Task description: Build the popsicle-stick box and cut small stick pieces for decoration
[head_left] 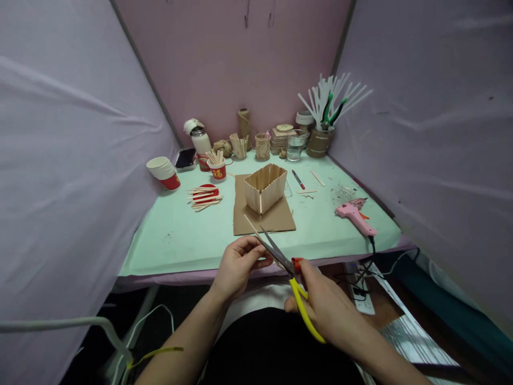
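Note:
My left hand point(235, 267) is closed, pinching a thin wooden craft stick point(250, 223) that points up and away over the table's front edge. Yellow-handled scissors point(300, 306) are gripped in my right hand point(326, 299). Their blades are parted and lie beside the stick, near my left fingertips; whether they touch it I cannot tell. Something red point(296, 262) is at a fingertip of my right hand. Beyond both hands, an open box of upright craft sticks point(267, 188) stands on a piece of brown cardboard point(245, 224).
Loose craft sticks lie on a red disc point(206, 188). Stacked paper cups point(162, 172) stand at the left. A pink glue gun point(356, 216) rests at the right, its cord hanging over the edge. A marker point(298, 179), a glass of water point(295, 145) and white glue sticks point(326, 96) are farther back.

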`<action>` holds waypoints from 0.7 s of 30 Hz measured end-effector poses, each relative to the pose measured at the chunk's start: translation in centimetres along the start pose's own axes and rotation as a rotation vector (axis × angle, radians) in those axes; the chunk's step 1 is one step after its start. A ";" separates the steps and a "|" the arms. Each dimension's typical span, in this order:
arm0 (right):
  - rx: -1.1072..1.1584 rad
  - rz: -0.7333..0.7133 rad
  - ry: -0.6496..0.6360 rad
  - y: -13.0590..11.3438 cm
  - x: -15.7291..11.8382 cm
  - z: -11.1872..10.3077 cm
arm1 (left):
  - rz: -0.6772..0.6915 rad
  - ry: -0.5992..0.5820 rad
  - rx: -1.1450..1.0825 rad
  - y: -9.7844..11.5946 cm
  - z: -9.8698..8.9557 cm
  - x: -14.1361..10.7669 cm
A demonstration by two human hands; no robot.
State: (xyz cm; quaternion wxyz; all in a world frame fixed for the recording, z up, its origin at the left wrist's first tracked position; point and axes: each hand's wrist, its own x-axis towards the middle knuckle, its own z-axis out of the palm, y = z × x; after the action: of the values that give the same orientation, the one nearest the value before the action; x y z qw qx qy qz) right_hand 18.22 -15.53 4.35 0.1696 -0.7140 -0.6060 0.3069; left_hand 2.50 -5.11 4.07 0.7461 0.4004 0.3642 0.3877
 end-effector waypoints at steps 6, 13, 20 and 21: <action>-0.033 -0.005 0.007 -0.1 0.3 0.3 | 0.021 -0.011 0.035 -0.1 -0.1 -0.1; -0.123 0.004 -0.024 -0.5 0.0 0.5 | 0.004 -0.004 0.042 -0.4 -0.3 -0.1; -0.090 0.034 -0.065 -0.1 0.1 0.5 | -0.023 -0.012 0.049 -0.9 -0.5 0.0; -0.030 0.020 -0.083 0.1 0.1 0.4 | -0.025 -0.013 0.042 -0.9 -0.4 0.0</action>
State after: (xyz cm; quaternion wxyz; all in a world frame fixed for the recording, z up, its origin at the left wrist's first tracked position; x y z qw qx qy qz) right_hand 17.99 -15.48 3.96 0.1305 -0.7092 -0.6099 0.3288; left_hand 2.42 -5.29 3.13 0.7447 0.4138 0.3723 0.3681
